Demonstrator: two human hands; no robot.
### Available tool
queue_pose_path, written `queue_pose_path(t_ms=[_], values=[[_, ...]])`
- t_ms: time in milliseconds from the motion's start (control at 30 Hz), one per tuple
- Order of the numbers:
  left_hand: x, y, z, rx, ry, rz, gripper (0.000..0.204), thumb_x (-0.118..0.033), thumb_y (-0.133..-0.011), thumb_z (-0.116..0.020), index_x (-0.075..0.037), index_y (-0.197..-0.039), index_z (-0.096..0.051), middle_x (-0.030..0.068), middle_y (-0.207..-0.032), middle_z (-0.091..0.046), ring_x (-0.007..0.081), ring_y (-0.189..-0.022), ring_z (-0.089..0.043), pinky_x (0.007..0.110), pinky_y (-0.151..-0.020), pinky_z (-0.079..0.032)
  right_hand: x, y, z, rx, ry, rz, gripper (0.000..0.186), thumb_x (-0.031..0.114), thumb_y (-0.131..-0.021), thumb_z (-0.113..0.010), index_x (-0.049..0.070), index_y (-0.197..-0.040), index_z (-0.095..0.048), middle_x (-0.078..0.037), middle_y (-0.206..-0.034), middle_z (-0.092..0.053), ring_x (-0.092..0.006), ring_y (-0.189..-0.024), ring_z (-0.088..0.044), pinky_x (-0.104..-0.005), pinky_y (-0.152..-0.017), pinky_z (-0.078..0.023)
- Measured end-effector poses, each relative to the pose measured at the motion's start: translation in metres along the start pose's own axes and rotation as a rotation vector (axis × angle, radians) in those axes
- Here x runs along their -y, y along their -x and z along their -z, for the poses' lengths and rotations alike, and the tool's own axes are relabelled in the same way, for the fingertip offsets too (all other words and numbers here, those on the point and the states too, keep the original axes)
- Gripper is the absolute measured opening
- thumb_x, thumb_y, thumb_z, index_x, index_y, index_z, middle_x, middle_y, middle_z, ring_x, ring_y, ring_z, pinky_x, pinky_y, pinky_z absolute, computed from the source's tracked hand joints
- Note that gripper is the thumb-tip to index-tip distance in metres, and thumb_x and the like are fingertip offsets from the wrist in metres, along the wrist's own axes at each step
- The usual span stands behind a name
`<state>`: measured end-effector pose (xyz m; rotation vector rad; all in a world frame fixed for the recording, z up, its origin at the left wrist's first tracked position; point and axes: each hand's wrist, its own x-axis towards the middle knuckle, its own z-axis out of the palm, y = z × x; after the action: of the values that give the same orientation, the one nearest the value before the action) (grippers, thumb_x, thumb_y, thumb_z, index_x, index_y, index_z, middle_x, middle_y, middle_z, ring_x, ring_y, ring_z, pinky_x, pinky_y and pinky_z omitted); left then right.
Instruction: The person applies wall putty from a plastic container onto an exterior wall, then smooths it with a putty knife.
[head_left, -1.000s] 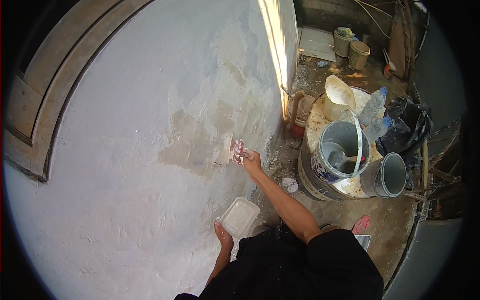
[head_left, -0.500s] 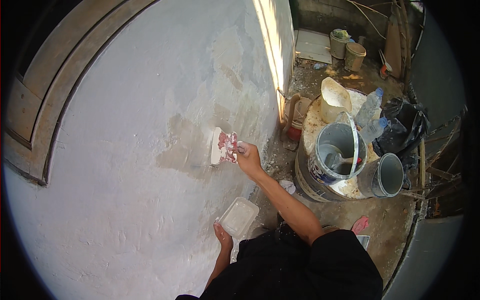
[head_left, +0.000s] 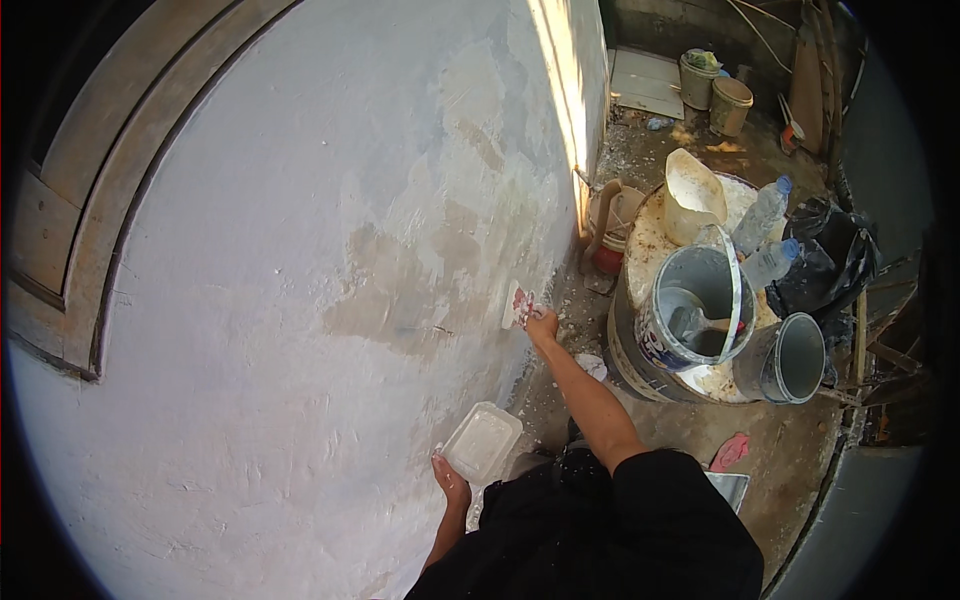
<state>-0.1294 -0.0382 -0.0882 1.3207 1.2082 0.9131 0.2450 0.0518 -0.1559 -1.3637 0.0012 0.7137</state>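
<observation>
In my right hand (head_left: 541,325) is a putty knife (head_left: 517,306) with a wide blade, smeared red and white. Its blade lies against the wall (head_left: 240,330), low down by the base. The wall is pale, with damp-looking brownish-grey patches (head_left: 380,290) left of the knife. My left hand (head_left: 452,480) grips a shallow rectangular plastic tub (head_left: 483,443) by its near left edge. Whitish residue coats the inside of the tub, which is held close to the wall below the knife.
To the right stands a drum (head_left: 625,360) whose top bears a handled bucket (head_left: 690,300), a second bucket (head_left: 795,355), a cut container (head_left: 692,195) and clear bottles (head_left: 763,215). A black plastic bag (head_left: 830,250) is beside it. A wooden frame (head_left: 90,290) edges the wall at left.
My right hand has moved the putty knife rightward and slightly down along the wall. The left hand holds the tub in nearly the same place. The view has shifted slightly.
</observation>
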Motion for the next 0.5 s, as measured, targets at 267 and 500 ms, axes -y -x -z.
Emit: queue_pose_path(t_ms=[267, 500], values=[[0.004, 0.006, 0.020, -0.041, 0.080, 0.027, 0.049, -0.032, -0.103, -0.030, 0.008, -0.129, -0.040, 0.0174, -0.124, -0.049, 0.0217, -0.117, -0.046, 0.032, -0.102, -0.034, 0.045, 0.057, -0.059, 0.245, -0.286, -0.044, 0.012, -0.007, -0.083, -0.054, -0.003, -0.089, -0.064, -0.006, -0.078, -0.063, -0.0132, -0.067, -0.058, -0.0262, -0.059, -0.046], [0.008, -0.014, 0.007, -0.027, 0.006, 0.033, 0.050, -0.032, -0.103, -0.029, 0.009, -0.129, -0.040, 0.0202, -0.125, -0.048, 0.0237, -0.118, -0.046, 0.033, -0.103, -0.033, 0.073, 0.095, -0.035, 0.359, -0.033, 0.171, 0.018, -0.007, -0.083, -0.050, -0.004, -0.095, -0.064, -0.008, -0.088, -0.067, -0.0106, -0.077, -0.061, -0.0232, -0.065, -0.047]])
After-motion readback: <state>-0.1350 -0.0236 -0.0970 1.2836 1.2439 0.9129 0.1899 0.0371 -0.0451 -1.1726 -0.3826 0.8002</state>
